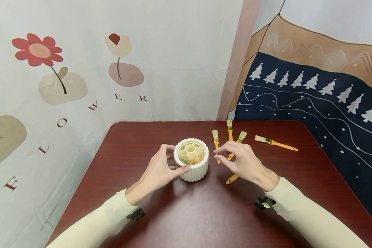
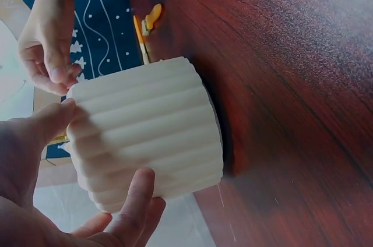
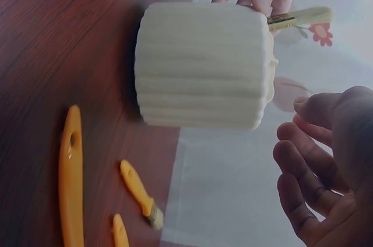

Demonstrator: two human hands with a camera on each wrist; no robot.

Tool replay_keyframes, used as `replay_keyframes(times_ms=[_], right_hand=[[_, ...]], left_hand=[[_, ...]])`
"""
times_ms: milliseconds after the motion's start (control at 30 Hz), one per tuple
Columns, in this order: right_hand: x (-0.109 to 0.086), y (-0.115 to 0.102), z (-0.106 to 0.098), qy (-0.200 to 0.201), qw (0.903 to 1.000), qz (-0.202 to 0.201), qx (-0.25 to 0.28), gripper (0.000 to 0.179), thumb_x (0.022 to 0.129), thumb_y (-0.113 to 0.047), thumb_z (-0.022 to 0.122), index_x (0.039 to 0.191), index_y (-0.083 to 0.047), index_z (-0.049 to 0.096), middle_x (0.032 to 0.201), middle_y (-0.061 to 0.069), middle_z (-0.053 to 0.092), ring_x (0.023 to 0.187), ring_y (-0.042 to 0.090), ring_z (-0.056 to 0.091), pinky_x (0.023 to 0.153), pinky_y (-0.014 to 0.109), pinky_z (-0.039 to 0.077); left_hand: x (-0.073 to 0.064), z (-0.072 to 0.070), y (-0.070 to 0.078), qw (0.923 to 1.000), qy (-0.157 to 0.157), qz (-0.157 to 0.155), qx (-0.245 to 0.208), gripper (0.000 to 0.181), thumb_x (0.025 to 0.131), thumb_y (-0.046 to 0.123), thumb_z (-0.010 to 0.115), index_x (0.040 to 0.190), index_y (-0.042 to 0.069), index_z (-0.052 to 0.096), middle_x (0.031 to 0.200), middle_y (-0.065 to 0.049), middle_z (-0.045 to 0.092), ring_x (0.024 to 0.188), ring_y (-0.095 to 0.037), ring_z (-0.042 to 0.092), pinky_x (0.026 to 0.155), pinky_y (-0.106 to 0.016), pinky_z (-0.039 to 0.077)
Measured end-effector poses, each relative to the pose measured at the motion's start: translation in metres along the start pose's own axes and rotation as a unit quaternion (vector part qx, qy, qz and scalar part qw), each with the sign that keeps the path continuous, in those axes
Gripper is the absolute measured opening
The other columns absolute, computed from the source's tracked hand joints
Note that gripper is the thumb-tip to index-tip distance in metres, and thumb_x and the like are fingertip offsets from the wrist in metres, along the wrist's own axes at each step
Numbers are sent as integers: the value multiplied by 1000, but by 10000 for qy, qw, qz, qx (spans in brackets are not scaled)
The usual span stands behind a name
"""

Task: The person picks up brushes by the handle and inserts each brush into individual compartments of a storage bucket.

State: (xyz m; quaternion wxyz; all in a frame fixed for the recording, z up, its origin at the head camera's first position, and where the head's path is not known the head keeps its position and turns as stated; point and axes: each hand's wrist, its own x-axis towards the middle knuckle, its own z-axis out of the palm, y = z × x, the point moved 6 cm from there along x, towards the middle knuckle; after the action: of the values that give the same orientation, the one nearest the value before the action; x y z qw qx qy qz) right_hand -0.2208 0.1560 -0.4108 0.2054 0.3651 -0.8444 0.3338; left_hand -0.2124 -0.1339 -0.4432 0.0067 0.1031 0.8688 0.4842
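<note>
A white ribbed round holder [image 1: 199, 170] stands upright on the table, with a ring of compartments around a central tube. My left hand [image 1: 158, 170] grips it from the left, thumb at the near rim and fingers around the far side. One paintbrush [image 3: 285, 23] stands in the holder, bristles up past the rim. To the holder's right, my right hand [image 1: 243, 162] hovers above the loose brushes with its fingers loosely bent; the right wrist view shows nothing between them. Under that hand lies a yellow brush handle [image 1: 232, 179], the rest of it mostly hidden.
Several yellow-handled brushes lie to the right: one upright-pointing brush [image 1: 215, 137], a farther brush [image 1: 229, 129] at the back edge, a slanted brush [image 1: 241, 136], and a separate brush [image 1: 279, 144] farthest right. Printed cloths hang behind the dark red table [image 1: 136, 144].
</note>
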Motion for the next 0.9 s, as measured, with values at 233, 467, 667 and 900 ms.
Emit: replay_keyframes(times_ms=[233,467,667,900], right_hand=[[-5,12,-3,-300,9989,313,-168,25,95,-9,98,116,-17,87,103,-8,83,90,5,72,77,23,64],[-16,30,-3,-542,9949,761,-385,25,96,-11,97,119,-14,88,106,-4,84,94,12,76,85,36,70],[-26,46,-9,-690,9901,1133,-454,24,97,-7,96,118,-15,88,108,-1,85,94,16,79,86,43,73],[-38,61,-17,-925,9831,1472,-567,25,97,-10,96,121,-14,89,111,0,84,95,14,77,81,32,71]], left_hand=[[-1,-2,1,10000,-24,-16,-1,82,90,33,105,148,6,54,148,-15,69,128,-32,80,100,-41,74],[2,-2,0,9999,-105,-54,-36,82,89,31,105,148,6,55,151,-17,68,127,-32,82,100,-41,75],[4,-2,-2,9997,-192,-70,-135,82,89,30,105,149,7,54,152,-17,68,126,-31,84,98,-36,74],[3,-4,-5,9997,-163,-121,-110,83,89,30,106,150,8,55,154,-16,69,124,-32,85,99,-38,74]])
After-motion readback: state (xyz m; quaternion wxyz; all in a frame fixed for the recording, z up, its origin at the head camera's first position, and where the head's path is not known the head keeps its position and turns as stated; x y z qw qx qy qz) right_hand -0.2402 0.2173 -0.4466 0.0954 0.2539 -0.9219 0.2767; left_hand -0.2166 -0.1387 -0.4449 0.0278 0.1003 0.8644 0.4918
